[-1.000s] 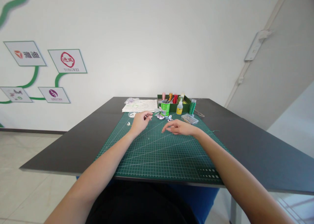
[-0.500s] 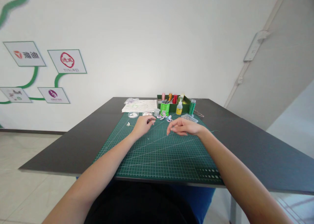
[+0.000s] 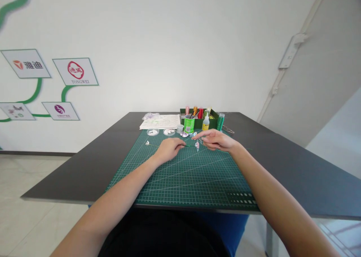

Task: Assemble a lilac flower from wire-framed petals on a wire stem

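Note:
My left hand [image 3: 169, 148] is closed, pinching a thin green stem [image 3: 188, 145] just above the green cutting mat [image 3: 191, 178]. A shiny pinkish petal piece [image 3: 197, 145] shows at the stem's far end. My right hand [image 3: 216, 140] hovers to the right with its index finger stretched out and the others loosely bent. Its fingertips are close to several iridescent petals [image 3: 184, 134] behind the stem; whether they touch one is too small to tell. A small white flower on a stem [image 3: 147, 142] lies left of my left hand.
Behind the hands stand two shallow round dishes [image 3: 153, 132], a small grey jar [image 3: 179, 129], a bright green can [image 3: 189, 124] and a yellow glue bottle [image 3: 205, 123]. A dark green box [image 3: 199, 123] holds colored rolls. A green tube [image 3: 220, 121] and white sheets [image 3: 160, 121] flank them.
My left hand has moved slightly toward me and right, and a green stem with a petal piece now shows at its fingers. My right hand has risen slightly, its index finger now extended leftward.

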Tool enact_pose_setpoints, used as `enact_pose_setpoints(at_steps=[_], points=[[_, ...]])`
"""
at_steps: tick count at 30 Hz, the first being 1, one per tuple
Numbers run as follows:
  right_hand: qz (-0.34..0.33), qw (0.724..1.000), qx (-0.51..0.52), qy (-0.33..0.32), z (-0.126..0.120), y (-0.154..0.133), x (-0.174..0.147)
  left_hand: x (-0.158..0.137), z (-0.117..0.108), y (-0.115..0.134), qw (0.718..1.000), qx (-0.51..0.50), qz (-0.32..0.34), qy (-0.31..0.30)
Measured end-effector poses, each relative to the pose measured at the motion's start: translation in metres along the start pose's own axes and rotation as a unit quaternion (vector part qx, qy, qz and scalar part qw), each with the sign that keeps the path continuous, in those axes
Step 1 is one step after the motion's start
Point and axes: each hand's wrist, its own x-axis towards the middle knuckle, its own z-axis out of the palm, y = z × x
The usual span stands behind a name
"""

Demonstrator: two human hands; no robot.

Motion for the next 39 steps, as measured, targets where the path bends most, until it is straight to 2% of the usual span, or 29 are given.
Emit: enact_pose_setpoints(at_steps=[12,19,24,32,39], points=[[0.002,0.999,0.007,0.047,-0.007,0.002,-0.001,-0.001,0.001,0.005,0.998,-0.027,0.054,-0.032],[-0.01,0.994,0.003,0.104,-0.006,0.008,0.004,0.001,0.0,0.007,0.996,-0.044,0.066,-0.035],[-0.019,0.991,-0.016,0.131,-0.007,0.017,0.01,0.001,-0.002,0.012,0.996,-0.058,0.064,-0.026],[0.016,0.983,-0.091,0.16,-0.008,0.024,0.016,0.001,-0.006,0.018,0.995,-0.084,0.058,-0.015],[0.056,0.976,-0.123,0.171,-0.006,0.028,0.019,0.002,-0.007,0.018,0.983,-0.174,0.03,0.044]])
